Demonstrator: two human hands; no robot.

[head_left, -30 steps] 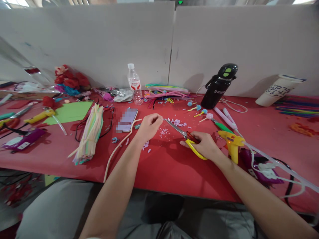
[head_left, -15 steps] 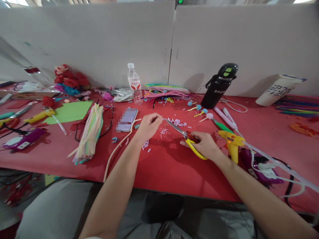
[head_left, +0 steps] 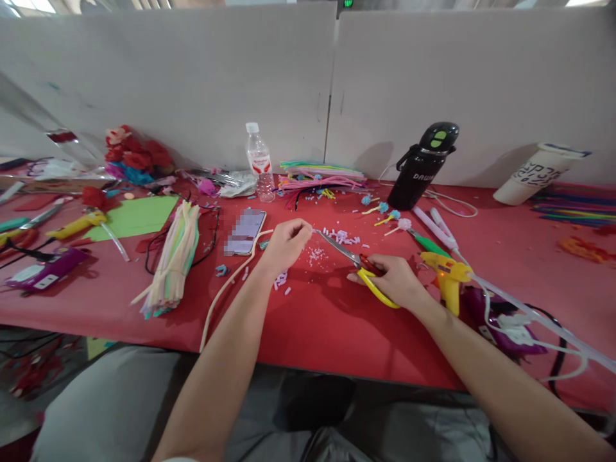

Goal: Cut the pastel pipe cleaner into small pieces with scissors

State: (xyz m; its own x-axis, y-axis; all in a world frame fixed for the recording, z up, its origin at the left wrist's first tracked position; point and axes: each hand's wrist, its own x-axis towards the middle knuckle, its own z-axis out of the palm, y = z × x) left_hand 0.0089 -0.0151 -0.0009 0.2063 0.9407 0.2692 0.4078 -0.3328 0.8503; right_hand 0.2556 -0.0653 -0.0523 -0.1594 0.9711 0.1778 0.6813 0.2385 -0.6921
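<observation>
My left hand [head_left: 291,240] is closed in a pinch over the red table. A small lilac piece of pipe cleaner [head_left: 314,231] pokes out past its fingertips, the rest hidden by the fingers. Yellow-handled scissors [head_left: 378,289] are in my right hand [head_left: 394,279], blades pointing left. Their tips meet or nearly meet the lilac piece. Below and beyond the blades lie short lilac cuttings [head_left: 339,236] and fine fluff [head_left: 316,255]. A long cream pipe cleaner [head_left: 224,289] curves along the table beside my left forearm.
To the left are a phone [head_left: 246,232] and a bundle of pale pipe cleaners [head_left: 172,263]. Small pompom flowers [head_left: 403,224], a yellow glue gun [head_left: 447,276] and its cord lie right of my hand. A black bottle [head_left: 419,173] and clear bottle [head_left: 260,163] stand behind.
Almost nothing differs. Both hands and the scissors stay in place, with only a very slight shift at the fingertips of my left hand.
</observation>
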